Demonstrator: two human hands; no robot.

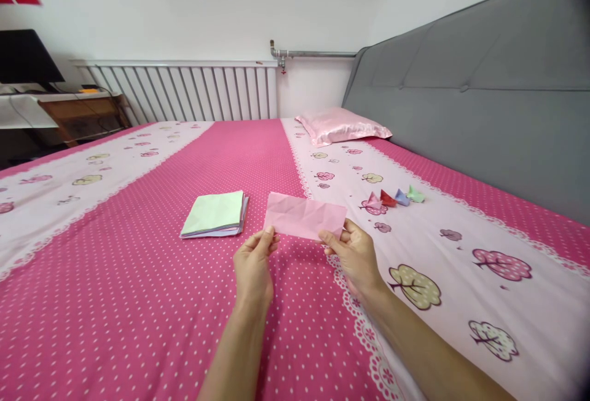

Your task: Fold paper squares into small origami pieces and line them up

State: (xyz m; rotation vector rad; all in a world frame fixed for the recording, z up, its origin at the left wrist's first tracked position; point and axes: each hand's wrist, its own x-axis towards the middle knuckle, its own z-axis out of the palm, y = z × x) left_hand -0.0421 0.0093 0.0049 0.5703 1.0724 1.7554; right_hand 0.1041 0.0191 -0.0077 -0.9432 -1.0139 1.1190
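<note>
A pink sheet of paper, folded into a long rectangle with faint creases, is held up between my two hands over the bed. My left hand pinches its lower left corner between thumb and fingers. At the lower right end, my right hand grips it with the thumb in front and fingers behind. Left of the paper lies a stack of square paper sheets, pale green on top with purplish edges below. To the right sits a row of several small folded paper pieces in pink, red, blue and green.
The bed's sheet is dotted pink with pale tree-print bands. A pink satin pillow lies at the far side, by the grey padded headboard. Behind are a white radiator and a desk with a monitor.
</note>
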